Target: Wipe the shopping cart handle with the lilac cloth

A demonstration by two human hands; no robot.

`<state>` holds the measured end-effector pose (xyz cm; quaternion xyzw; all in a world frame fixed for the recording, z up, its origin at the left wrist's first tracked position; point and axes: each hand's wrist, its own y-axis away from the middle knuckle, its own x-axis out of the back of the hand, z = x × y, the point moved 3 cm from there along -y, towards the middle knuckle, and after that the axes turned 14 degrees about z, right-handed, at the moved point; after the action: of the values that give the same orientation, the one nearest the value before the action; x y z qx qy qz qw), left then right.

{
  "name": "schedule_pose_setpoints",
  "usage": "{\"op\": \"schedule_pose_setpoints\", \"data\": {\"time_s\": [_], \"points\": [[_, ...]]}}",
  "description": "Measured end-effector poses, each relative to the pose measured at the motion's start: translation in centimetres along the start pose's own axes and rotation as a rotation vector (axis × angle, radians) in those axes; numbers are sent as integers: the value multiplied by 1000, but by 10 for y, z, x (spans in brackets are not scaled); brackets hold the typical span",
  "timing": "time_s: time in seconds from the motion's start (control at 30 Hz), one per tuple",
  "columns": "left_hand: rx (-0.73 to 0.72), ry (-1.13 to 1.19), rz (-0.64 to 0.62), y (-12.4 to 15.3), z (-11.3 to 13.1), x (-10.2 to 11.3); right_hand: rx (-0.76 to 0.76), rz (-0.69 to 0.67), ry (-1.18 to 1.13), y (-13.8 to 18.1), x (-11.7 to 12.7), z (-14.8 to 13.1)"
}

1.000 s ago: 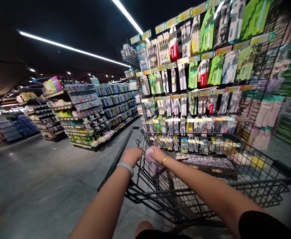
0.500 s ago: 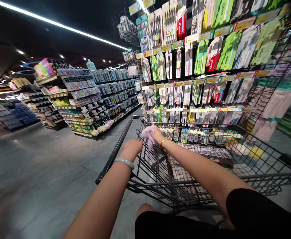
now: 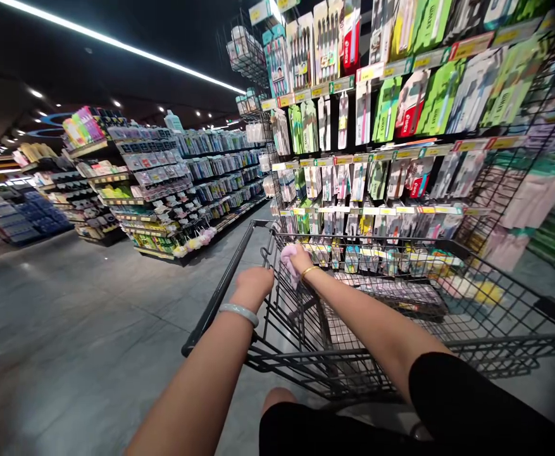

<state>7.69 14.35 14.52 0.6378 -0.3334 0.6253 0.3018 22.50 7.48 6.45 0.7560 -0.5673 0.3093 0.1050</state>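
A black wire shopping cart [image 3: 334, 354] stands in front of me, seen from its side, with its push handle [image 3: 218, 285] at the left. My left hand [image 3: 254, 283], with a pale bangle at the wrist, is closed around a wire at the handle end of the cart. My right hand [image 3: 300, 259] wears a gold bracelet and is closed on a bunched lilac cloth [image 3: 288, 254]. The cloth lies against the wires just right of my left hand. The right fingertips are partly hidden by the cloth.
Behind the cart rises a rack of packaged toothbrushes [image 3: 343, 120] with price strips. Stocked shelves [image 3: 158, 183] line an aisle at the left. Grey floor [image 3: 116, 323] runs along the cart's left side. My knee [image 3: 278, 398] is close below the cart.
My right hand has shifted a little to the right and down with the cloth, which looks more bunched up. My left hand keeps its hold on the cart.
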Motion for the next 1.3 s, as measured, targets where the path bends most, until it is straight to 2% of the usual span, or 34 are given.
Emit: {"op": "schedule_pose_setpoints", "data": {"time_s": [0.1,0.27,0.4,0.5,0.57,0.7,0.77,0.83,0.9,0.97,1.0,1.1,1.17,1.23,1.3], "points": [[38,-15,-12,3,1,3,31,39,47,6,-8,2],[15,-16,-4,12,4,10,-34,-64,167,35,-8,35],[-15,-7,-25,17,6,10,36,-88,156,23,-2,16],[-24,8,-39,15,5,6,126,-67,125,17,-9,0],[-17,15,-47,14,5,4,128,-82,143,26,-14,5],[-8,24,-53,15,5,4,29,-171,228,48,-10,26],[-13,27,-51,16,5,4,32,-187,223,52,-2,22],[-20,27,-47,16,5,3,107,-178,158,55,6,6],[-32,26,-48,16,4,3,251,-165,67,62,14,-10],[-43,25,-56,16,4,3,338,-167,43,74,18,-15],[-46,23,-58,16,4,3,316,-185,71,80,19,-12],[-36,17,-41,16,4,4,91,-276,203,95,19,5],[-25,12,-26,15,4,4,-4,-337,226,101,21,8],[-24,12,-21,11,3,1,-3,-364,187,105,26,0],[-34,18,-22,8,3,-2,105,-359,112,109,33,-13]]}}
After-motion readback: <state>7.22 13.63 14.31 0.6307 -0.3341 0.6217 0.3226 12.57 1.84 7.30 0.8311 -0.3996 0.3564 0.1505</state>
